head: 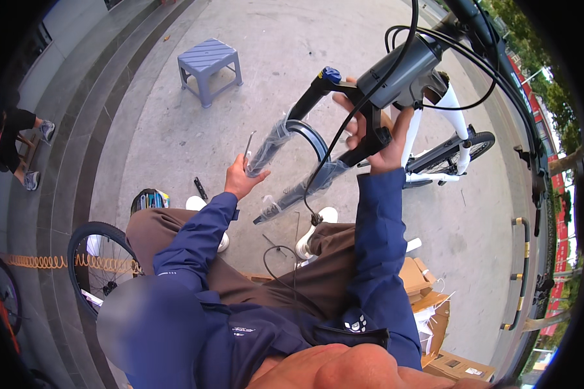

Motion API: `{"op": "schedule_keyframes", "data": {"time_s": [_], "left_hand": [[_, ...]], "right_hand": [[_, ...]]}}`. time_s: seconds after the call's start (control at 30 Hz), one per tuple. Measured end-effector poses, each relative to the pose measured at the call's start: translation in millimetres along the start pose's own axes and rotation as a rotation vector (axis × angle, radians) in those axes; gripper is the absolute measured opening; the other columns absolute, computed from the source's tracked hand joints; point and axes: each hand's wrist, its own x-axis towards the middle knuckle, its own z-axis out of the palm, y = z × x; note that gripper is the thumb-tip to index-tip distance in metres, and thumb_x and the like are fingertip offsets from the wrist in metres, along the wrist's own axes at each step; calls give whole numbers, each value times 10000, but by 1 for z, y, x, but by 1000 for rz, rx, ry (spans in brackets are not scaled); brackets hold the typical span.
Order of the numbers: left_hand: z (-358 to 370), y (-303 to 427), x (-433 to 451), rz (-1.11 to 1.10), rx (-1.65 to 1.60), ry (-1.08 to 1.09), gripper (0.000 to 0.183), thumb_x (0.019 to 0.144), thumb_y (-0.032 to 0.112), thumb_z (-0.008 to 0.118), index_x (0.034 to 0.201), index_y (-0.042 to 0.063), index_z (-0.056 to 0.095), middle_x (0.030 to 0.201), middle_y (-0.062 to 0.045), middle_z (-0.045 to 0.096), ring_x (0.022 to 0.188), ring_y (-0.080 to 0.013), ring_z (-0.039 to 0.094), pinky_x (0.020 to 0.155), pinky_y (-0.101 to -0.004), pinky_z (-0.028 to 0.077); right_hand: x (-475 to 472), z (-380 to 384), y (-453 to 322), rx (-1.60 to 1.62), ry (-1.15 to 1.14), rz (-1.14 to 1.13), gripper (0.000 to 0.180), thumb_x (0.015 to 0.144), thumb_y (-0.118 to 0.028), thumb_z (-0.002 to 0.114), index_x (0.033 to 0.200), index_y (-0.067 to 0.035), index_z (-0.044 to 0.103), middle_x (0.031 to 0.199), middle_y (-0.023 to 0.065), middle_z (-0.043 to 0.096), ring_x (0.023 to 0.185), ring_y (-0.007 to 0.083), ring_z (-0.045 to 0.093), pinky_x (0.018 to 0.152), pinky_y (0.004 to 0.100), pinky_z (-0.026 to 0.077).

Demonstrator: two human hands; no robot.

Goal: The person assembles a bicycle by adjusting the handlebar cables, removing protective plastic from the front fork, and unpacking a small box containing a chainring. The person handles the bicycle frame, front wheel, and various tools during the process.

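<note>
A bicycle suspension fork (343,92) with a blue cap hangs below the grey head tube (396,73) of a bicycle frame; clear plastic film wraps its lower legs. My right hand (392,141) grips the fork crown, its fingers partly hidden behind it. Near the end of one wrapped leg is my left hand (243,177), holding a thin metal hex key (249,144) that points up. Whether the palm also touches the leg, I cannot tell. Black cables (350,121) run past the fork, and one looped cable (267,257) hangs down between my knees.
A grey-blue plastic stool (208,61) stands ahead. A bicycle wheel (75,257) and a coiled orange hose (39,261) are at left, near steps and a seated person's legs (24,121). Cardboard boxes (438,326) lie at lower right. The frame's white part (450,112) and wheel (484,141) extend right.
</note>
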Motion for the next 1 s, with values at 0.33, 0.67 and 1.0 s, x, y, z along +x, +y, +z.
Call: {"op": "schedule_keyframes", "data": {"time_s": [0.33, 0.67, 1.0], "left_hand": [[0, -12, 1, 62, 23, 4, 647, 701, 405, 969, 986, 47, 511, 797, -83, 619, 719, -204, 557, 694, -372, 506], [-57, -193, -46, -464, 556, 52, 440, 858, 368, 782, 1027, -23, 668, 969, -259, 729, 936, -460, 710, 832, -486, 555], [-20, -139, -76, -1031, -683, -214, 369, 1102, 423, 462, 1247, 108, 588, 1051, -59, 722, 590, -128, 492, 482, -294, 403]], "right_hand": [[15, 30, -6, 199, -45, -149, 1072, 928, -751, 583, 1582, 38, 266, 1014, 285, 601, 443, 12, 437, 369, 135, 359], [7, 33, -19, 124, -36, -254, 1072, 958, -744, 536, 1542, 117, 277, 988, 306, 597, 437, 37, 475, 374, 141, 414], [10, 8, -15, 103, -28, -284, 1032, 947, -737, 569, 1507, 101, 346, 1057, 287, 564, 505, 66, 496, 426, 170, 439]]}}
